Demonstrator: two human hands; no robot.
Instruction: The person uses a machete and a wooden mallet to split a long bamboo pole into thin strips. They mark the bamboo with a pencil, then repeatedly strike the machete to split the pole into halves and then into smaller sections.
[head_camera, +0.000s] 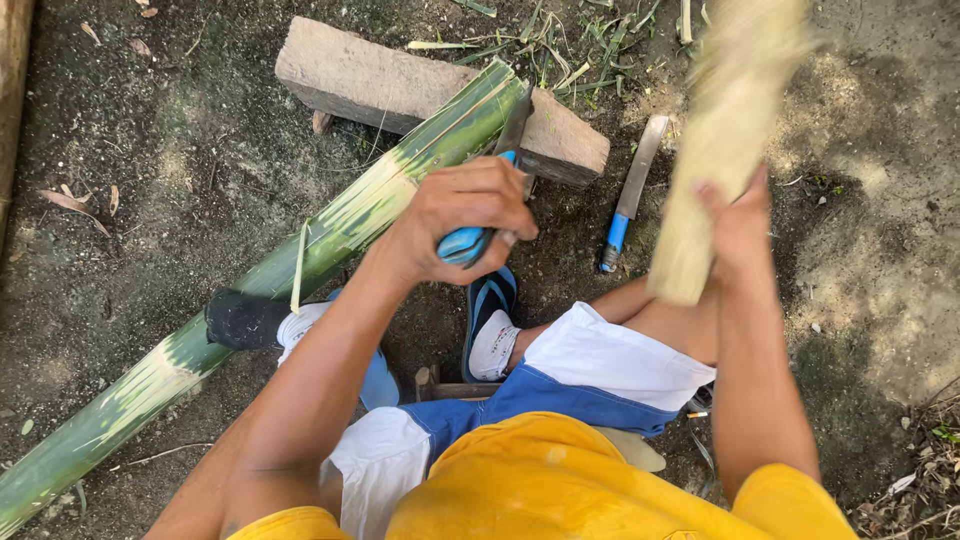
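So the bamboo pole (300, 250) is the main thing here: long green culm lying on the dirt ground (150, 150), long axis running diagonally from the bottom left corner up toward the top middle. Its upper end is propped on a brick (400, 85) and points up and to the right. The skin is shaved off in pale patches along the length, and a thin sliver hangs off it around the middle.

Left hand (465, 215) is clenched round the blue handle of a knife (490, 200), with the blade set against the raised end of the pole right by the brick. Right hand (735, 225) is gripping a pale wooden club (725, 130), held up and blurred, well off to the right of the pole.

Both feet are in blue sandals (490, 305); the left foot sits right against the pole about midway, and a dark sock-like thing (245, 318) lies on the pole there. A second blue-handled knife (630, 190) lies on the ground between brick and club. Green trimmings (560, 50) are scattered behind the brick.
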